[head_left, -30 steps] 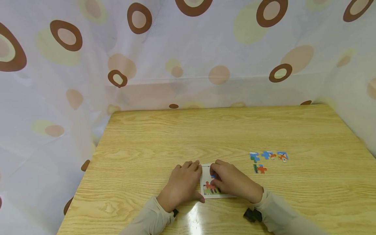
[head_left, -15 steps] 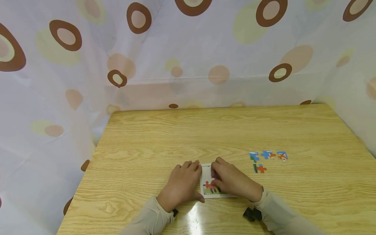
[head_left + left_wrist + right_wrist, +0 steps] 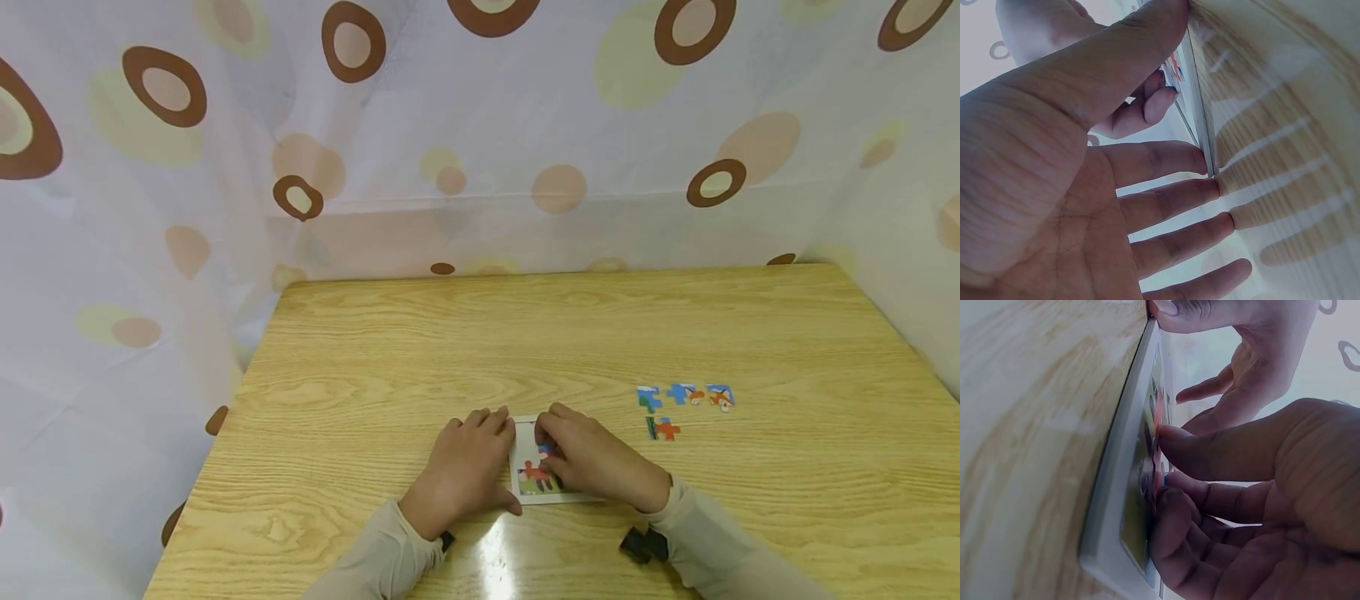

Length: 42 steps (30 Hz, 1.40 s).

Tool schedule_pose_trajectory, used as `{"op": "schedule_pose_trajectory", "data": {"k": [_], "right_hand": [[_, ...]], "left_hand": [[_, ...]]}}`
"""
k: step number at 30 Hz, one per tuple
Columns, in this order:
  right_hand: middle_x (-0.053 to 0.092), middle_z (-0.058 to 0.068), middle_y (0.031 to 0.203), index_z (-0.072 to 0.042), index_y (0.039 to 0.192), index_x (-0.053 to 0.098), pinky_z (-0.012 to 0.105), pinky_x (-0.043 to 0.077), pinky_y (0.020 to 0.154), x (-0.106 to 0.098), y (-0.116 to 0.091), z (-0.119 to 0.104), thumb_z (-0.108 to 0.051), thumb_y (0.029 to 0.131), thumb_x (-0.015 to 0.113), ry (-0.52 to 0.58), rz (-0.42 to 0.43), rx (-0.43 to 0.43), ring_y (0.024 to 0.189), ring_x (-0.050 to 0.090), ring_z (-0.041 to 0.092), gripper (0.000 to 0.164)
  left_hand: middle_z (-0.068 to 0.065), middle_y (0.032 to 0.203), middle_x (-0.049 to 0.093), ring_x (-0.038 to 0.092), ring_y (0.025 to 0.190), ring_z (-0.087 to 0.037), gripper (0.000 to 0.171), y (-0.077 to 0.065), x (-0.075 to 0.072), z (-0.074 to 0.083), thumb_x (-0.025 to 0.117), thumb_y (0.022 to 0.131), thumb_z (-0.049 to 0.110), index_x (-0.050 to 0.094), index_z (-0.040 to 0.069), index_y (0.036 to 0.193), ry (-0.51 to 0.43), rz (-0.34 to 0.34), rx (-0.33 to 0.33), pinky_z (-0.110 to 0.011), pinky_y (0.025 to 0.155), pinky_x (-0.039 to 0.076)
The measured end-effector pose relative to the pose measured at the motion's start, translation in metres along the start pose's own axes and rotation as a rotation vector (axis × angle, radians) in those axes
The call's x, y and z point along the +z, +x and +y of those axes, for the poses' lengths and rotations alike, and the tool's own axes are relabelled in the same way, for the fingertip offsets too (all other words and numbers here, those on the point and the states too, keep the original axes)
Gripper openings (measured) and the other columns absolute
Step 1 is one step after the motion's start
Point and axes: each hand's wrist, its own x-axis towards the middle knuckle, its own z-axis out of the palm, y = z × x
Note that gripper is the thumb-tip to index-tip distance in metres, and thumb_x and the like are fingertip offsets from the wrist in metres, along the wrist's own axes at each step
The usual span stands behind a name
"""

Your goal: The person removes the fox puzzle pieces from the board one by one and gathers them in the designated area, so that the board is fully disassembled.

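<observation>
A white puzzle tray (image 3: 561,500) lies in front of me, with fitted pieces showing a red animal on green (image 3: 534,480) along its near side. My left hand (image 3: 463,468) rests at the tray's left side, fingers spread straight. In the left wrist view its thumb and index fingertip touch the tray's edge (image 3: 1200,109). My right hand (image 3: 600,458) bends over the right part of the tray. Its thumb and fingers pinch a red and blue puzzle piece (image 3: 547,449) close over the tray; most of that piece is hidden by the fingers.
Several loose puzzle pieces lie right of the tray, among them a blue and green piece (image 3: 649,398), a fox-face piece (image 3: 722,397) and a red piece (image 3: 666,429). The wooden table (image 3: 420,342) meets a dotted curtain (image 3: 495,125) at the back.
My right fingers have shifted slightly at the piece over the tray, and a little more of its blue shows than half a second ago. My left hand stays in place.
</observation>
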Motion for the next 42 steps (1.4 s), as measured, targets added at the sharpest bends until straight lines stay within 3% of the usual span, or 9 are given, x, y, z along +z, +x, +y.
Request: {"op": "schedule_pose_trajectory", "data": {"k": [14,26,30,36,42], "right_hand": [[0.042,0.001,0.096,-0.010,0.097,0.056,0.024,0.040,0.060,-0.001,-0.002,0.001,-0.003,0.090,0.077,0.059,-0.004,0.012,0.070,0.042,0.010,0.024],[0.044,0.001,0.092,-0.008,0.099,0.061,0.025,0.041,0.063,-0.003,0.002,0.007,-0.002,0.086,0.079,0.087,-0.015,-0.014,0.073,0.042,0.008,0.024],[0.048,-0.001,0.087,-0.012,0.097,0.060,0.025,0.041,0.062,-0.007,0.003,0.010,-0.003,0.088,0.079,0.155,-0.055,-0.025,0.072,0.044,0.008,0.022],[0.057,-0.004,0.079,-0.010,0.099,0.065,0.026,0.044,0.060,-0.012,0.003,0.017,0.004,0.095,0.066,0.300,-0.084,-0.054,0.067,0.050,0.007,0.014],[0.061,-0.002,0.080,-0.008,0.101,0.067,0.026,0.046,0.061,-0.013,0.004,0.027,0.006,0.097,0.061,0.351,-0.085,-0.066,0.067,0.052,0.006,0.016]], "left_hand": [[-0.007,0.153,0.053,0.052,0.135,-0.025,0.106,0.001,0.000,0.000,0.082,0.066,0.074,0.057,0.010,0.147,-0.012,-0.004,-0.002,-0.043,0.099,0.051],[-0.007,0.152,0.054,0.053,0.133,-0.025,0.105,-0.001,-0.002,0.000,0.083,0.066,0.073,0.058,0.009,0.146,-0.011,0.004,0.002,-0.043,0.098,0.051],[-0.007,0.152,0.054,0.053,0.134,-0.025,0.106,0.000,-0.001,0.000,0.083,0.065,0.074,0.058,0.009,0.146,-0.006,0.007,0.002,-0.042,0.098,0.051],[-0.007,0.153,0.053,0.053,0.134,-0.026,0.107,0.000,0.000,0.000,0.083,0.066,0.074,0.057,0.009,0.147,-0.014,0.003,0.001,-0.042,0.100,0.050],[-0.008,0.153,0.052,0.052,0.135,-0.026,0.107,0.000,0.001,-0.001,0.084,0.065,0.073,0.057,0.008,0.147,-0.033,0.003,-0.002,-0.044,0.101,0.050]]}}
